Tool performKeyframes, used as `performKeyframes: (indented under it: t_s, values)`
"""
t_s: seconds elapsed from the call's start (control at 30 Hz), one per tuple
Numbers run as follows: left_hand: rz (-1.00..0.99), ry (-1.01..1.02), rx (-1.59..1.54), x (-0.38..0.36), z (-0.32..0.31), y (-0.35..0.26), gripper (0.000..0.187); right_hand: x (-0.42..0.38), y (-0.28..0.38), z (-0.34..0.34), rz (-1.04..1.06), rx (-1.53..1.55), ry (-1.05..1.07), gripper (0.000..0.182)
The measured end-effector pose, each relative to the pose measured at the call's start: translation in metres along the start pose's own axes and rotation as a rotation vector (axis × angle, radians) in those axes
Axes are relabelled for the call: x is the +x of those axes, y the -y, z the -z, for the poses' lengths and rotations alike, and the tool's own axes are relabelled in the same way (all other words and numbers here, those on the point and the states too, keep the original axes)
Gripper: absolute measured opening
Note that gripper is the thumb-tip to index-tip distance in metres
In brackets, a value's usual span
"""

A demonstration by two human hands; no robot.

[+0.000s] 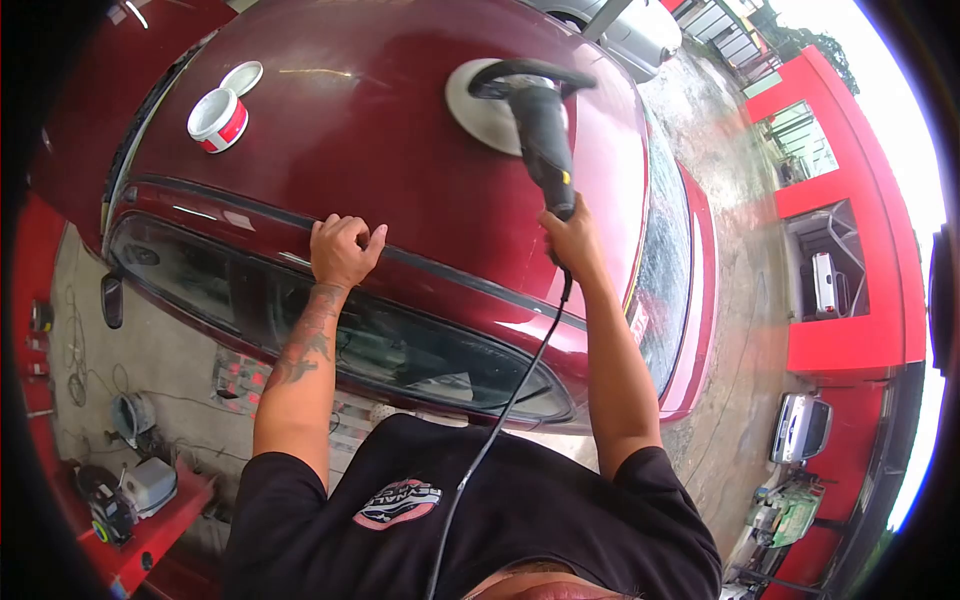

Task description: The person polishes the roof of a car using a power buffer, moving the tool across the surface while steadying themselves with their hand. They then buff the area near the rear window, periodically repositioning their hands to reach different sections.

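My right hand point(575, 237) is wrapped round the rear handle of a black polisher point(541, 135). The polisher's round pale pad point(482, 112) lies on the dark red car roof point(330, 120), toward its right part, and its front loop handle is unheld. A black cord point(510, 405) runs from the polisher down across my shirt. My left hand point(346, 250) rests at the roof's near edge by the black trim strip, its fingers curled; whether anything is under them is hidden. An open white and red tub point(217, 119) stands on the roof at the left, with its lid point(242, 78) beside it.
The car's side windows point(400, 345) and side mirror point(112, 301) are below the roof edge. At the lower left, a red bench point(170, 530) holds equipment. Behind the car stands a silver car point(635, 35); a red wall point(835, 345) is at the right.
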State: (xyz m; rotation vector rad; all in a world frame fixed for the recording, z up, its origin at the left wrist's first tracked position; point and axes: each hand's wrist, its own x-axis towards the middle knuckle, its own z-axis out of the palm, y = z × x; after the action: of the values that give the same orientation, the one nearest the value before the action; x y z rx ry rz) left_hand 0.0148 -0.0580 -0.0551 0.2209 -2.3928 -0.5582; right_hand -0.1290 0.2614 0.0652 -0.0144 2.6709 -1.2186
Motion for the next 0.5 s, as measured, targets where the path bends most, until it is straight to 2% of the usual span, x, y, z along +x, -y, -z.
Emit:
performKeyframes:
  t_s: [0.07, 0.17, 0.2, 0.3, 0.43, 0.5]
  values:
    - [-0.001, 0.005, -0.001, 0.001, 0.001, 0.0, 0.042, 0.0, 0.024, -0.015, 0.04, -0.052, 0.043, 0.061]
    - [-0.001, 0.014, -0.001, 0.0, 0.002, 0.0, 0.041, 0.001, 0.035, -0.041, 0.22, -0.127, 0.034, 0.054]
    - [-0.006, 0.006, -0.004, -0.001, 0.002, 0.0, 0.041, 0.001, 0.038, -0.046, 0.223, -0.172, 0.05, 0.06]
    - [-0.02, -0.002, -0.006, -0.002, 0.0, 0.001, 0.041, -0.009, 0.035, -0.058, 0.286, -0.146, 0.084, 0.061]
    - [-0.03, -0.012, -0.001, -0.001, 0.0, 0.002, 0.04, -0.03, 0.025, -0.046, 0.245, -0.186, 0.076, 0.065]
    - [-0.032, -0.013, -0.006, -0.001, -0.001, 0.003, 0.039, -0.04, 0.012, -0.031, 0.159, -0.157, 0.052, 0.067]
